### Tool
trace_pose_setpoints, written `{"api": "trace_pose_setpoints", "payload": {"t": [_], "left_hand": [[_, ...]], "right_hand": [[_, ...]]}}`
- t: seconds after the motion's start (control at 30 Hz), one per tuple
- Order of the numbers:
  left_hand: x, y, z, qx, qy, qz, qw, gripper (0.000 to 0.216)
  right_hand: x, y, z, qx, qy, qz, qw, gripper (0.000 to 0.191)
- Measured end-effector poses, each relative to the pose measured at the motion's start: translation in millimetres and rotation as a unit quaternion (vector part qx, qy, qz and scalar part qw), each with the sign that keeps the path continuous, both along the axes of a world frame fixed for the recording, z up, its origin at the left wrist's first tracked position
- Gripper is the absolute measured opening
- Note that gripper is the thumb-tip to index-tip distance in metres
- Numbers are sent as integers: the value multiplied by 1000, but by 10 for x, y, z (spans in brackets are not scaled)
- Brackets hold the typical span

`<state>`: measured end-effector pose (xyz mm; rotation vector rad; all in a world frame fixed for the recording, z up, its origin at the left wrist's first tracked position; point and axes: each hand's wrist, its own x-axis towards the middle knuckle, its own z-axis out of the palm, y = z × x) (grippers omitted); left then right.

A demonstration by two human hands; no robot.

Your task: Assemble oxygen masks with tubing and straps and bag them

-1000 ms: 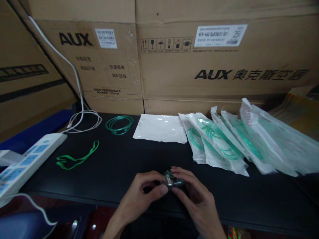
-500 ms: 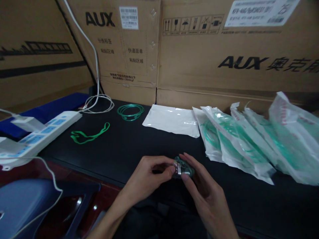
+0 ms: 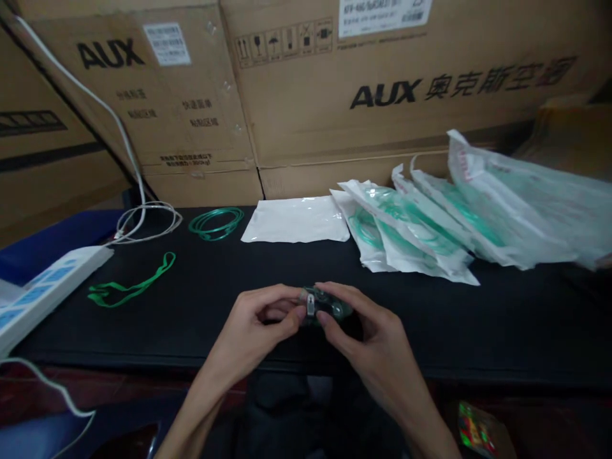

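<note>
Both hands meet over the near edge of the black table. My left hand and my right hand pinch a small clear green plastic piece with a metal strip between their fingertips. Most of the piece is hidden by the fingers. A green elastic strap lies on the table to the left. A coil of green tubing lies further back. An empty white pouch lies flat beside it.
Several sealed pouches with green tubing are fanned out at the right. A white power strip and a coiled white cable sit at the left. Large cardboard boxes wall off the back.
The view has swung about; my hands keep pinching the small piece, now held closer together above the table's near edge. Nothing on the table has moved.
</note>
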<state>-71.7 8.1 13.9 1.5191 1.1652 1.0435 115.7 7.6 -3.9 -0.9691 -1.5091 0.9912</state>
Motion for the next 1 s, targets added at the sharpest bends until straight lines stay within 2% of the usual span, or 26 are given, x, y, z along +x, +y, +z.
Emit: {"api": "trace_pose_setpoints", "payload": {"t": [0.23, 0.37, 0.43, 0.5, 0.6, 1.0], "left_hand": [[64, -32, -31, 74, 45, 22, 996, 14], [124, -63, 13, 63, 0, 86, 994, 19], [140, -77, 39, 87, 22, 108, 990, 17], [142, -82, 53, 117, 77, 102, 985, 20], [128, -70, 40, 121, 120, 89, 981, 23], [160, -72, -22, 79, 40, 67, 994, 27]], "right_hand": [[-67, -5, 63, 1, -3, -43, 999, 17], [-90, 25, 37, 3, -1, -70, 998, 16], [-90, 37, 6, 4, -4, -81, 997, 17], [-89, 44, -23, 1, -4, -84, 996, 19], [-89, 53, -52, -2, 0, -78, 997, 20], [-68, 43, -51, -12, 2, -63, 998, 22]]}}
